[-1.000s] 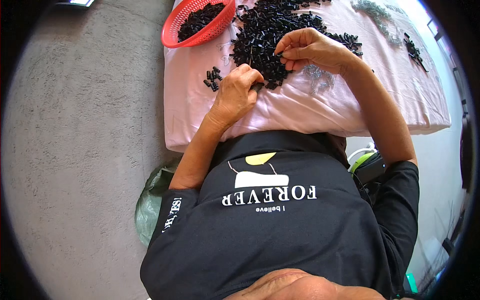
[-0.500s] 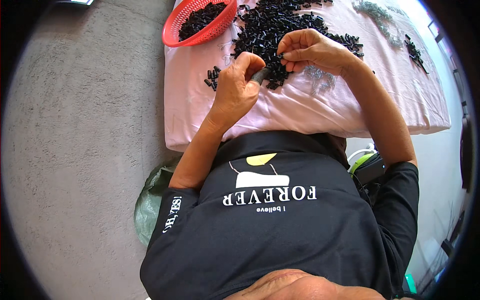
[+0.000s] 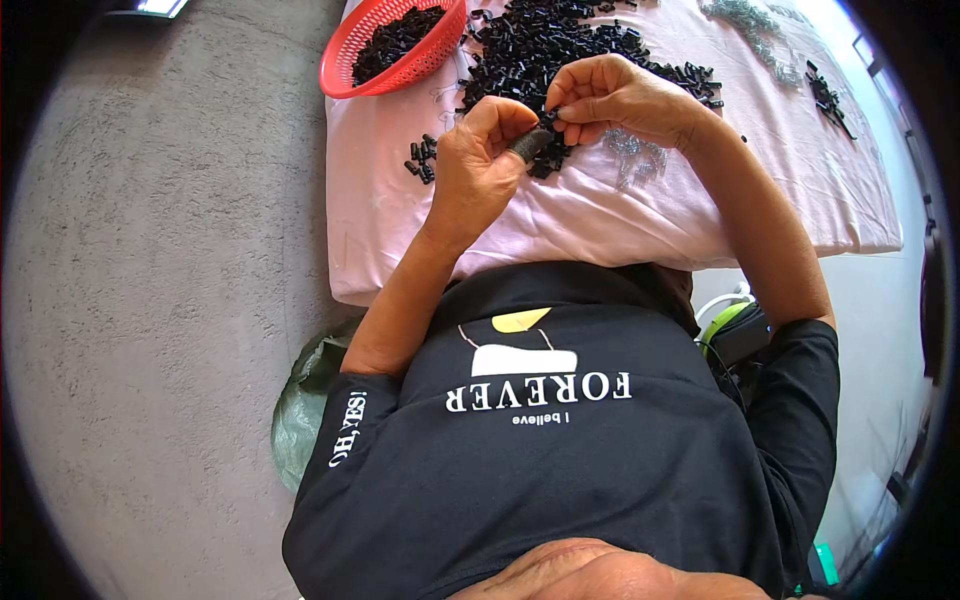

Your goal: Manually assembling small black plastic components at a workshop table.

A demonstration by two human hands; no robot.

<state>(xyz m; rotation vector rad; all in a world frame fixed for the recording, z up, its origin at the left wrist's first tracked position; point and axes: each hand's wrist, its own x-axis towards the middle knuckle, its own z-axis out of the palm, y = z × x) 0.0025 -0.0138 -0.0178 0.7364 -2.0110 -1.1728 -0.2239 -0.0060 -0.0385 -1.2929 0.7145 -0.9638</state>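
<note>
Over the near edge of a large pile of small black plastic pieces (image 3: 535,55), my two hands meet almost fingertip to fingertip. My left hand (image 3: 480,165) is closed in a pinch, with a dark wrap (image 3: 528,146) around its thumb; what it holds is hidden. A small black piece (image 3: 549,118) shows at the fingertips of my right hand (image 3: 625,100), which pinches it close to the left thumb. Thin silvery metal parts (image 3: 632,158) lie in a loose heap just below my right hand. Several black pieces (image 3: 422,160) rest apart, left of my left hand.
A red perforated basket (image 3: 405,75) holding more black pieces stands at the table's far left. Another heap of silvery parts (image 3: 755,40) and a small group of black parts (image 3: 828,100) lie at the right. Pink cloth (image 3: 590,225) covers the table. A greenish bag (image 3: 300,420) is beside me.
My right hand has moved slightly left, closing the gap to my left hand. The left fingertips have come up a little, and the small black piece is now at the left thumb.
</note>
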